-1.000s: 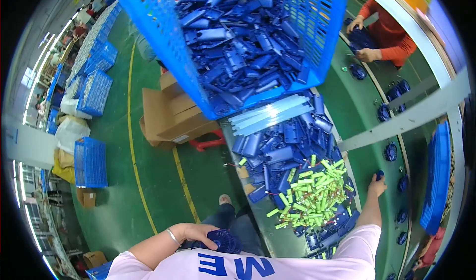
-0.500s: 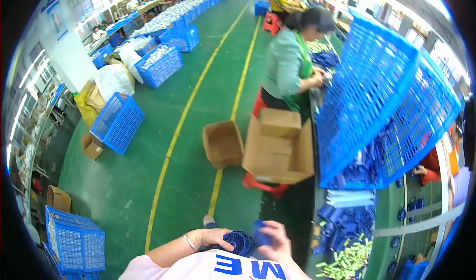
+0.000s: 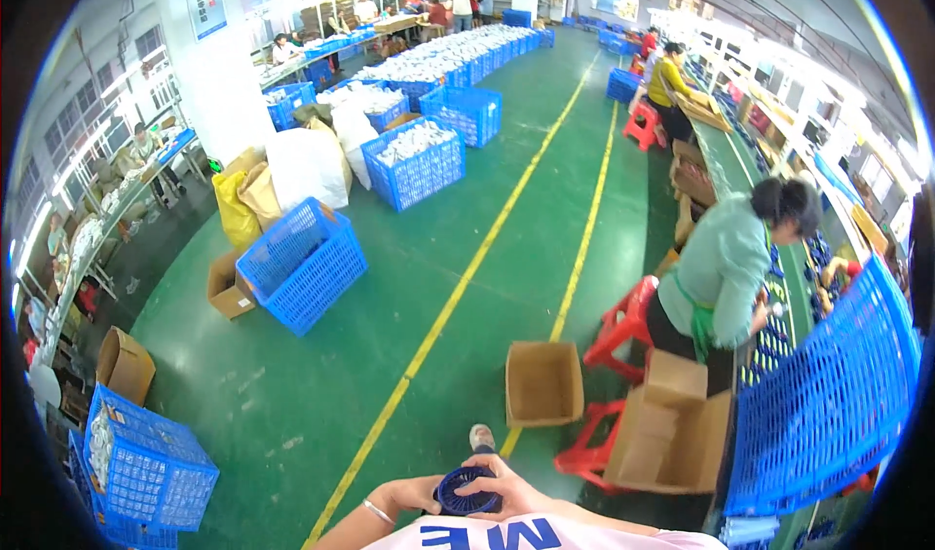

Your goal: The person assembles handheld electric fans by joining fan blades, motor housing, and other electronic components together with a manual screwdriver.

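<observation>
Close in front of my body, both hands are on a dark blue round fan grille with thin ribs. My left hand grips its left side, a bracelet showing at the wrist. From the right, my right hand reaches over the grille, with its fingers bent across the rim and face. These fingers cover part of the grille, and whatever lies beneath it is hidden.
An open cardboard box rests on a red stool at right; a smaller carton is on the floor. A tilted blue crate stands at the workbench, where a person in green works. More blue crates are at left.
My view has swung right and up, moving the bench and the co-worker rightward in the picture. My right hand, earlier raised beside the grille with a blue piece, now lies over the grille.
</observation>
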### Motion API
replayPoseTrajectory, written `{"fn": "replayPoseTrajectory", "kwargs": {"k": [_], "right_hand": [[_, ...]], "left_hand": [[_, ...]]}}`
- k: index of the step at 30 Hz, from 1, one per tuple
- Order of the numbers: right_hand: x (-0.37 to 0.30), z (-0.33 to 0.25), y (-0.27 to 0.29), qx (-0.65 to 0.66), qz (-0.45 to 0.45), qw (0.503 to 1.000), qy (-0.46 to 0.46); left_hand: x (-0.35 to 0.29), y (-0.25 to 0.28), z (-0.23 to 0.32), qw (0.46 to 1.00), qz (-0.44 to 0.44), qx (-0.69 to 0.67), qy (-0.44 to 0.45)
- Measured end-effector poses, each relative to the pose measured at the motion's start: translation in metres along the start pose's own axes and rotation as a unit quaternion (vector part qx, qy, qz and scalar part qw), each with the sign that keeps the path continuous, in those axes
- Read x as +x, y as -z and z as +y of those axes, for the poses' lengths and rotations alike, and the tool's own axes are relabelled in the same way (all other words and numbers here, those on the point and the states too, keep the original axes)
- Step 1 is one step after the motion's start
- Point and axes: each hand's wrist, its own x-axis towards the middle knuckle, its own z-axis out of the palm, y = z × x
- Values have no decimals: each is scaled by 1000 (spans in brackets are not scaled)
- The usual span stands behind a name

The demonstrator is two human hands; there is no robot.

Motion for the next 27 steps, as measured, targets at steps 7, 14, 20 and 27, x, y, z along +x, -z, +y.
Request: {"fn": "replayPoseTrajectory", "kwargs": {"k": [7,14,20,27], "right_hand": [[174,86,104,18,-18,999,19],[332,105,208,172,116,964,-167],[475,191,317,60,12,993,-97],[630,227,467,179,129,952,-211]], "left_hand": [[28,109,152,966,245,-76,32],[66,197,314,936,352,-23,3],[117,317,451,928,315,171,-101],[214,451,665,939,221,256,-64]]}}
